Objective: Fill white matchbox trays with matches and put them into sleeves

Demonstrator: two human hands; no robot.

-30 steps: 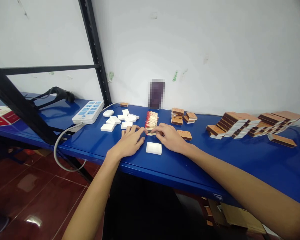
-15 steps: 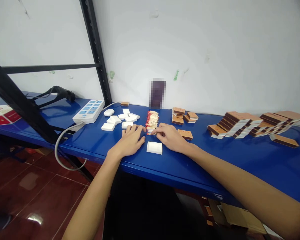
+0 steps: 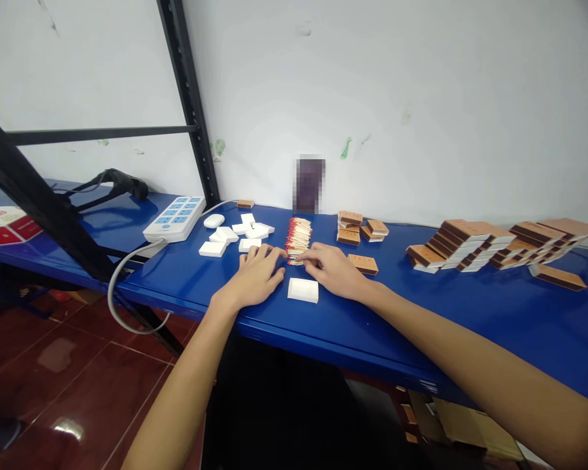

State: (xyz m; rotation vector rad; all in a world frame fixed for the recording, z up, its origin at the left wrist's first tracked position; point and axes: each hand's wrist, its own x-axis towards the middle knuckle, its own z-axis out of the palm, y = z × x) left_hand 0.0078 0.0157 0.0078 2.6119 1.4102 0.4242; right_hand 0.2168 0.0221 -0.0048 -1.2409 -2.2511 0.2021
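Observation:
A row of red-tipped matches [image 3: 298, 236] lies on the blue table, their heads mostly to the left. My left hand [image 3: 259, 274] rests at the left of the pile, open, fingers spread and the fingertips close to the match heads. On the other side, my right hand [image 3: 336, 267] reaches in with the index finger stretched onto the nearest matches and the thumb bent below; it does not visibly grip any. An empty white matchbox tray [image 3: 302, 290] sits between my hands, close to the table's front edge.
Several white trays [image 3: 212, 249] lie at the left, near a white oval case [image 3: 214, 221] and a power strip [image 3: 175, 219]. One matchbox [image 3: 363, 264] lies beside my right hand. Matchboxes are stacked [image 3: 463, 238] at the right. A black shelf post [image 3: 189, 98] rises behind.
My right index finger has shifted very slightly at the near end of the matches. My left hand and the trays look unmoved.

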